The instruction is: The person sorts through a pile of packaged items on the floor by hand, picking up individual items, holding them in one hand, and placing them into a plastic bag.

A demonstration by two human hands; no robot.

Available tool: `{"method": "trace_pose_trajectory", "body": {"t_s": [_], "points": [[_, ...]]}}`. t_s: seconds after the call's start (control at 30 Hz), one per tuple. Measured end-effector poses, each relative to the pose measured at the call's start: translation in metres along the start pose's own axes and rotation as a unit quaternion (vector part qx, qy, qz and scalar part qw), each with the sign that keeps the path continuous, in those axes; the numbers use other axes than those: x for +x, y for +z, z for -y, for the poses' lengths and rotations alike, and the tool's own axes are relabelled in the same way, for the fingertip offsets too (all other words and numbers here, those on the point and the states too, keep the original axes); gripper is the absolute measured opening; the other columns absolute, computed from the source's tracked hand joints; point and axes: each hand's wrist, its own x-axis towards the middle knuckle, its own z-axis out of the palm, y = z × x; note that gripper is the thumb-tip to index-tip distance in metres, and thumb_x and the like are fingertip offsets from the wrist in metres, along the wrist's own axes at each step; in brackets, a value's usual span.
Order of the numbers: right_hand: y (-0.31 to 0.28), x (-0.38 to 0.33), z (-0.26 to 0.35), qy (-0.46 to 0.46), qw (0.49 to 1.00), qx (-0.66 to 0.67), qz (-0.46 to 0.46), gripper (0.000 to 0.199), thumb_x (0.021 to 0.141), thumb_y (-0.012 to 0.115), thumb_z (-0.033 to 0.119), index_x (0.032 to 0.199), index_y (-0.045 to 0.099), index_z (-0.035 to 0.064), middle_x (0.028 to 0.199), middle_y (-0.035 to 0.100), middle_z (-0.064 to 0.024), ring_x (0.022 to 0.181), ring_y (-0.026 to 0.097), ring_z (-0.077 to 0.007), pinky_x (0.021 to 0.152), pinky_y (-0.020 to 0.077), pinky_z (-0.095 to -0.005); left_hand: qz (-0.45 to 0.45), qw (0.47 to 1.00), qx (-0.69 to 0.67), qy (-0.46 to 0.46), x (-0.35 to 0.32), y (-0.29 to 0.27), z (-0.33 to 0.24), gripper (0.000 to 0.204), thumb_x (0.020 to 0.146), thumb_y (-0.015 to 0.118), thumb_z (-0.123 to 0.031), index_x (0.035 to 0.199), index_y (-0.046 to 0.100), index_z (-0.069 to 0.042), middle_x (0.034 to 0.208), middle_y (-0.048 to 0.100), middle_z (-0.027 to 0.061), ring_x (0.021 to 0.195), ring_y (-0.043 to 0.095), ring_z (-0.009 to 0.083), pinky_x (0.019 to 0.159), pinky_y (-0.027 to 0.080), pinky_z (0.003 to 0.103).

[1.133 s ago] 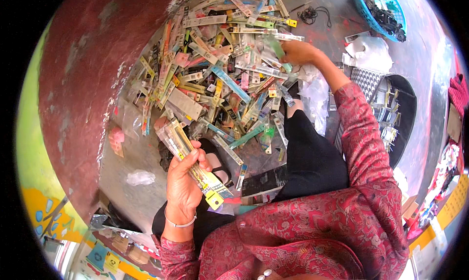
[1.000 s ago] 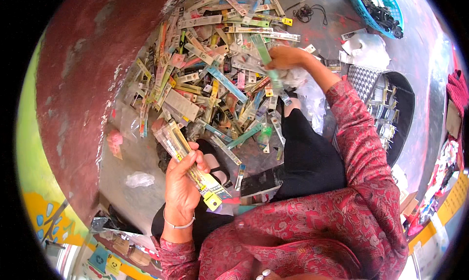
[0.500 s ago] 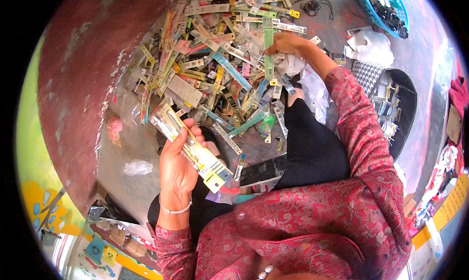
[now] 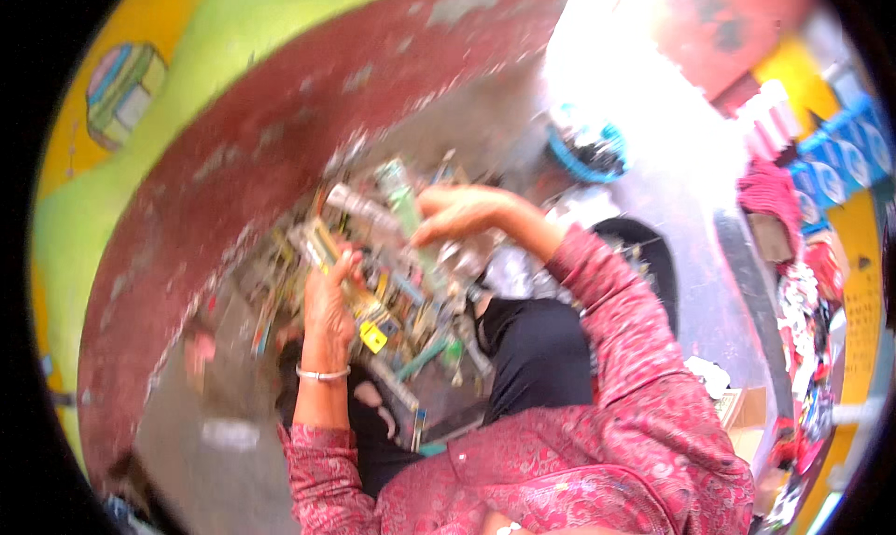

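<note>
My left hand [image 4: 329,302] is closed around a bundle of long, slim clear packets [image 4: 369,313] with a yellow tab at the lower end. Above and to its right, my right hand [image 4: 462,213] pinches a long pale-green packet [image 4: 401,199], which is smeared by motion. Under both hands spreads a heap of slim packets [image 4: 434,325] in many colours. Another clear, whitish packet [image 4: 359,206] lies close to the green one; whether a hand touches it I cannot make out.
A blue basket [image 4: 586,166] with dark items stands beyond the heap. Right of my knee are white plastic bags [image 4: 509,272] and a black round container [image 4: 649,246]. A red-brown wall base [image 4: 233,171] curves along the left. A cardboard box [image 4: 747,414] sits at the right.
My right hand has raised the green packet off the heap and brought it nearer my left hand. My left hand still grips its bundle. The view has swung up, showing more wall.
</note>
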Motion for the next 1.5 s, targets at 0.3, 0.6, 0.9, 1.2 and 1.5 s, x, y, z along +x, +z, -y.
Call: {"method": "trace_pose_trajectory", "body": {"t_s": [0.3,0.6,0.9,1.2,1.5], "points": [[0.034,-0.052,0.069,-0.016,0.973,0.073,-0.220,0.023,0.067,0.055,0.017,0.080,0.060,-0.0014,0.062,0.050,0.0005,0.057,0.046,-0.0101,0.051,0.0394,-0.0301,0.143,0.986,0.072,0.057,-0.011,0.027,-0.014,0.024,0.071,0.070,-0.015,0.090,0.060,-0.003,0.069,0.055,-0.0003,0.050,0.046,0.0085,0.045,0.037,0.022],[0.051,-0.046,0.039,0.040,0.895,0.308,-0.320,0.026,0.069,0.058,0.003,0.093,0.064,0.0001,0.091,0.064,-0.0067,0.085,0.059,-0.0168,0.077,0.0455,-0.0300,0.123,0.975,0.157,0.093,0.009,-0.017,0.002,0.011,0.074,0.065,-0.011,0.080,0.059,-0.004,0.064,0.055,0.0019,0.053,0.050,0.0114,0.048,0.038,0.026],[0.057,-0.050,0.057,0.022,0.863,0.418,-0.282,0.021,0.074,0.058,0.007,0.093,0.062,0.0001,0.082,0.061,-0.0055,0.073,0.057,-0.0128,0.067,0.0454,-0.0253,0.069,0.995,0.062,0.034,-0.026,-0.004,-0.015,0.026,0.070,0.071,-0.015,0.089,0.055,-0.004,0.067,0.054,-0.0007,0.053,0.049,0.0079,0.049,0.041,0.021],[0.041,-0.053,0.044,0.021,0.850,0.414,-0.324,0.019,0.076,0.056,0.010,0.091,0.062,-0.0006,0.082,0.061,-0.0053,0.068,0.058,-0.0126,0.062,0.0467,-0.0241,0.071,0.994,0.084,0.007,-0.007,0.023,-0.004,0.023,0.069,0.073,-0.020,0.082,0.058,-0.007,0.064,0.052,-0.0013,0.049,0.045,0.0069,0.044,0.040,0.022],[0.032,-0.067,0.035,0.016,0.853,0.421,-0.307,0.021,0.074,0.062,0.010,0.093,0.062,0.0004,0.081,0.063,-0.0070,0.071,0.060,-0.0136,0.068,0.0487,-0.0261,0.139,0.985,0.083,-0.067,-0.007,0.031,0.007,0.024,0.078,0.063,-0.018,0.095,0.059,-0.001,0.073,0.062,0.0060,0.051,0.047,0.0049,0.044,0.046,0.022]]}}
